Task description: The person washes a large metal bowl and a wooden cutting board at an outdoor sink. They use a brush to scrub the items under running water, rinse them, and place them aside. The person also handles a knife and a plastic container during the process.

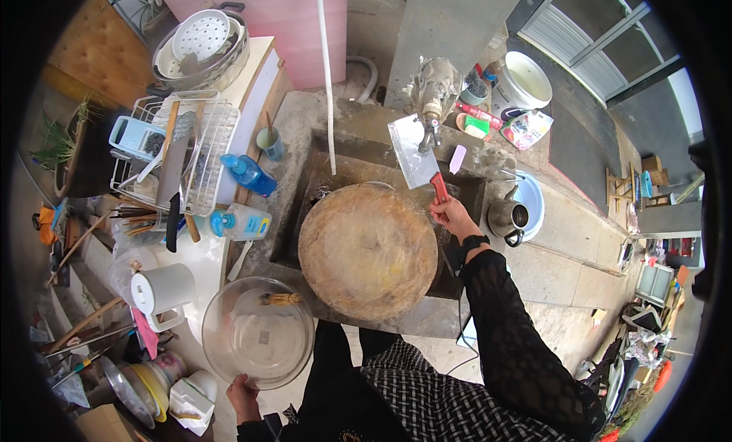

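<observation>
My right hand [454, 216] grips the red handle of a cleaver [414, 153], its broad metal blade raised just below the tap [428, 125]. A round wooden chopping board [369, 250] lies over the concrete sink [291, 236], to the left of that hand. At the lower left, my left hand [245, 396] holds the near rim of a clear basin [260, 356]. A small bristle brush [280, 299] rests inside the basin. A white hose [326, 82] hangs down to the sink behind the board.
Left of the sink are a blue pump bottle [251, 174], a clear pump bottle [243, 222], a cup [270, 143], a dish rack [220, 156] with knives and a white jug [163, 293]. On the right stand a metal kettle [506, 216], a light-blue basin [532, 196] and a white bucket [523, 79].
</observation>
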{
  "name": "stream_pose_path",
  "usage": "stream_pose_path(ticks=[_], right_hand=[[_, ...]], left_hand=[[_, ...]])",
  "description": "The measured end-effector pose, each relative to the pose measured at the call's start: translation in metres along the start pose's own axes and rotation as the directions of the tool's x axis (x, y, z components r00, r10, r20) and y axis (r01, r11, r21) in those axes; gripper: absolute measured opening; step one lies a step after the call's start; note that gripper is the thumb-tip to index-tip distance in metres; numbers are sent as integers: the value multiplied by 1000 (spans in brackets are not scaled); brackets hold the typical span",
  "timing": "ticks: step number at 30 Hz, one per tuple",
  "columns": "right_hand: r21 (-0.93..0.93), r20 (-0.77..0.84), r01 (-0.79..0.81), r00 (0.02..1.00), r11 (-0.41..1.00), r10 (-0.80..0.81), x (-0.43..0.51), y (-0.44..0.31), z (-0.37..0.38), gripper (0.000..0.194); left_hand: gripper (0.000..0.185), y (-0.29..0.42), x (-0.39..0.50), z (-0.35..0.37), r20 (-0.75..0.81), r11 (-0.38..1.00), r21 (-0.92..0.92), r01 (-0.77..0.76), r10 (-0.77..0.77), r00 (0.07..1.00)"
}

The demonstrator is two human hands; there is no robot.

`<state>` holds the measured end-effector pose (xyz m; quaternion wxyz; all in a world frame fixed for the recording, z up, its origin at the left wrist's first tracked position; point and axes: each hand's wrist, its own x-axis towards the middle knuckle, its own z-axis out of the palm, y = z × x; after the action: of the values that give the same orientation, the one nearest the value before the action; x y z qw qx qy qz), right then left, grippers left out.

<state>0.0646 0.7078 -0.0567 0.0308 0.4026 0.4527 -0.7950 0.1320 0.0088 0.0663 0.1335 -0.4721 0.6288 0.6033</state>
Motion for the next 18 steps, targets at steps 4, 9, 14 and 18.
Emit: stream_pose_path(ticks=[4, 9, 14, 18], right_hand=[[49, -20, -36, 999, 998, 37, 17, -12, 28, 17], [-149, 65, 50, 997, 988, -41, 20, -22, 51, 12], [-996, -49, 13, 771, 92, -635, -12, -21, 58, 49], [-976, 8, -143, 729, -163, -684, -49, -19, 56, 35]], left_hand=[[8, -3, -1, -3, 8, 998, -63, 5, -5, 1000], [7, -7, -4, -9, 12, 998, -59, -4, 5, 1000], [10, -10, -5, -7, 21, 997, -80, -16, 18, 1000], [13, -10, -5, -7, 44, 998, -59, -27, 30, 999]])
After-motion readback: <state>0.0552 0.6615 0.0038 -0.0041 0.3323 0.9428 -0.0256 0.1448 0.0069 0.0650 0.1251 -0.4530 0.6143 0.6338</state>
